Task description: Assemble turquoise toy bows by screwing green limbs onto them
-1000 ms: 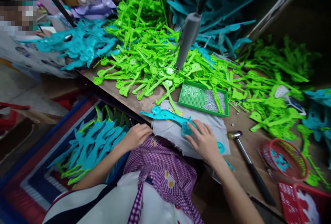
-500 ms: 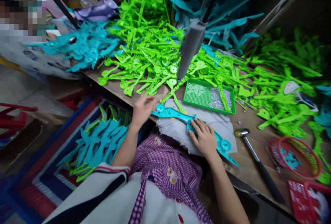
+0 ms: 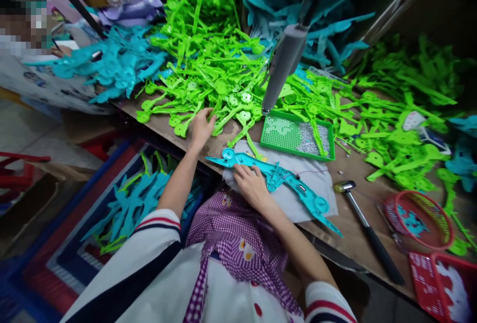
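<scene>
The right hand (image 3: 251,184) lies over the left half of a long blue part (image 3: 276,176), fingers loosely bent on it; I cannot tell whether it pinches the plastic. The left hand (image 3: 202,129), farther from the body, is at the near edge of the green pile (image 3: 219,87), fingers curled and narrow; whether it grips a piece there is unclear.

The blue part lies on a cloth (image 3: 290,206), under the right hand's fingers, one pointed end reaching left of them and the other well to their right. It looks light and stiff, smooth enough to slide, its thin tips probably the weakest places. The thicker middle, just right of the right hand, seems the best hold. The green pieces look light too, but slender and tangled, so one is best taken by its round end.

Beyond the right hand, to its right, sits a green tray (image 3: 298,153) of screws, with a green piece lying across it. A screwdriver (image 3: 283,64) hangs above the tray's left corner, in the way of a high reach from the right hand. Well right of that hand, a hammer (image 3: 359,211) and a red basket (image 3: 391,213) rest on the surface (image 3: 372,199). A crate (image 3: 48,236) stands below and left of the left hand.
</scene>
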`<state>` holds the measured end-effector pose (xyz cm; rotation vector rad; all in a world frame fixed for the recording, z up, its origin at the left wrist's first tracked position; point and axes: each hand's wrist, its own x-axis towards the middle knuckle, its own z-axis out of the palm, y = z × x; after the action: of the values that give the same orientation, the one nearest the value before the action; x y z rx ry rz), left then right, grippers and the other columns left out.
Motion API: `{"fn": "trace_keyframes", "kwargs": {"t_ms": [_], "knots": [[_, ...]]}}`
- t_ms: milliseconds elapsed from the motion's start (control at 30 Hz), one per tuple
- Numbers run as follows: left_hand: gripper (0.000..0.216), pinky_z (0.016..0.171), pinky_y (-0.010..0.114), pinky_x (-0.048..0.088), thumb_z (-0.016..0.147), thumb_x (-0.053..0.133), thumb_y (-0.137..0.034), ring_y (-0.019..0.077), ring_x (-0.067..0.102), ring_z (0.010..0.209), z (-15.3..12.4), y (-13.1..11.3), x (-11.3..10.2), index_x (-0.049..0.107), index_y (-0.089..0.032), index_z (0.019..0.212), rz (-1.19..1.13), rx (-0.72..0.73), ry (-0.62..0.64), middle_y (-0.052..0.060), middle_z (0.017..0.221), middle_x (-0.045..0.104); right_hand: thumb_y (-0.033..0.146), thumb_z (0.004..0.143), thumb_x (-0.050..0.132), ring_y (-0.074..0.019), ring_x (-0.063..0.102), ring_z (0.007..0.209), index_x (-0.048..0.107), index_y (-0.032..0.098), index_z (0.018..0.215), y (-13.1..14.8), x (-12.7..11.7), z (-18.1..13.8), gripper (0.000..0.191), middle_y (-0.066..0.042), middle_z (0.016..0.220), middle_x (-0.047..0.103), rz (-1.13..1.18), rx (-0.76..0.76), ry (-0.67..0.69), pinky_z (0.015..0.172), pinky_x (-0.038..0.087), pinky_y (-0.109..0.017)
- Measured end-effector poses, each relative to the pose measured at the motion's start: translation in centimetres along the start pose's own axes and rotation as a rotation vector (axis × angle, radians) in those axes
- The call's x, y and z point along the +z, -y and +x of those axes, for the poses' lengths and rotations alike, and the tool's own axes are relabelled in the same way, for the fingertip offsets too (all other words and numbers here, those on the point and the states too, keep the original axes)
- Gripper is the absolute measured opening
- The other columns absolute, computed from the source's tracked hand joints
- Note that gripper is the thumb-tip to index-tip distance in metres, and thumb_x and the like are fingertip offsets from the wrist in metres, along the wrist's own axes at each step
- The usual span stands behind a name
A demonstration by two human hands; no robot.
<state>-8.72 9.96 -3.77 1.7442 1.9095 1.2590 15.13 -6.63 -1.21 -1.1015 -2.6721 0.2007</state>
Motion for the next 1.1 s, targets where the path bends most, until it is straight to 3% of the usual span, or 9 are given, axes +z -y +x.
{"fn": "trace_keyframes", "kwargs": {"t_ms": [100,167,367,433,533,700,833,933,1100], "knots": [[0.027,0.089,0.032,0.054,0.087,0.068,-0.035,0.0203,0.069,0.095,-2.3,0.1,-1.9,0.068,-0.017,0.108,-0.189,-0.030,-0.059,0.007,0.102,0.074,0.019,0.104,0.035,-0.0225,0.065,0.110,0.063,0.021,0.099,-0.6,0.3,0.7,0.028,-0.008,0.132,0.068,0.043,0.023,0.015,0.094,0.049,-0.042],[0.034,0.087,0.031,0.055,0.085,0.072,-0.043,0.0190,0.069,0.092,-4.8,0.0,-3.1,0.067,-0.018,0.107,-0.305,-0.075,-0.093,0.006,0.100,0.073,0.024,0.104,0.040,-0.0219,0.065,0.110,0.064,0.023,0.101,-1.1,-0.2,0.0,0.025,-0.006,0.125,0.071,0.136,0.085,-0.108,0.096,0.047,-0.042],[0.041,0.076,0.026,0.055,0.076,0.080,-0.050,0.0153,0.068,0.081,-12.5,-2.2,-4.2,0.062,-0.019,0.096,-0.519,-0.270,-0.235,0.002,0.087,0.069,0.038,0.095,0.054,-0.0221,0.064,0.093,0.060,0.022,0.093,-4.2,-2.2,-2.7,0.018,-0.006,0.094,0.065,0.365,0.834,-1.014,0.085,0.050,-0.037],[0.042,0.074,0.027,0.056,0.076,0.080,-0.053,0.0150,0.068,0.079,-14.2,-3.6,-3.4,0.059,-0.020,0.093,-0.570,-0.313,-0.217,0.002,0.086,0.069,0.041,0.092,0.053,-0.0221,0.062,0.091,0.056,0.021,0.090,-6.1,-2.4,-4.3,0.020,-0.007,0.093,0.062,0.320,1.066,-1.183,0.085,0.049,-0.037],[0.044,0.067,0.027,0.056,0.080,0.074,-0.059,0.0153,0.068,0.075,-15.9,-5.9,-1.6,0.055,-0.021,0.093,-0.637,-0.364,-0.072,0.003,0.085,0.070,0.051,0.088,0.053,-0.0231,0.061,0.087,0.056,0.021,0.082,-7.9,-2.7,-8.2,0.031,-0.007,0.086,0.063,0.239,1.240,-1.081,0.085,0.047,-0.038],[0.042,0.063,0.028,0.057,0.084,0.070,-0.059,0.0175,0.069,0.072,-16.9,-7.7,0.0,0.064,-0.020,0.098,-0.701,-0.364,0.249,0.004,0.081,0.072,0.068,0.090,0.045,-0.0198,0.054,0.058,0.060,0.021,0.059,-4.2,-5.9,-14.2,0.059,-0.003,0.053,0.056,0.340,1.197,-0.421,0.059,0.038,-0.032],[0.032,0.076,0.035,0.059,0.096,0.056,-0.046,0.0202,0.070,0.074,-15.7,-7.3,-1.3,0.071,-0.020,0.108,-0.503,-0.168,0.370,0.003,0.077,0.071,0.051,0.094,0.057,-0.0160,0.057,0.063,0.060,0.021,0.064,-0.8,-7.3,-12.5,0.042,0.000,0.064,0.060,0.447,0.919,-0.637,0.063,0.045,-0.030],[0.027,0.092,0.041,0.054,0.099,0.050,-0.030,0.0239,0.069,0.093,-13.7,-7.0,-3.3,0.072,-0.023,0.112,-0.196,0.091,0.454,0.007,0.095,0.072,0.043,0.092,0.062,-0.0207,0.066,0.089,0.069,0.022,0.086,-1.8,-6.1,-9.9,0.023,-0.006,0.092,0.070,0.354,0.707,-0.729,0.082,0.054,-0.037],[0.031,0.107,0.054,0.039,0.091,0.048,-0.012,0.0309,0.063,0.107,-9.5,-6.8,-4.6,0.072,-0.025,0.106,0.110,0.357,0.629,0.010,0.103,0.068,0.039,0.095,0.059,-0.0241,0.068,0.108,0.070,0.022,0.107,-3.9,-4.1,-9.3,0.024,-0.010,0.110,0.072,0.302,0.758,-0.717,0.095,0.055,-0.046]]}}
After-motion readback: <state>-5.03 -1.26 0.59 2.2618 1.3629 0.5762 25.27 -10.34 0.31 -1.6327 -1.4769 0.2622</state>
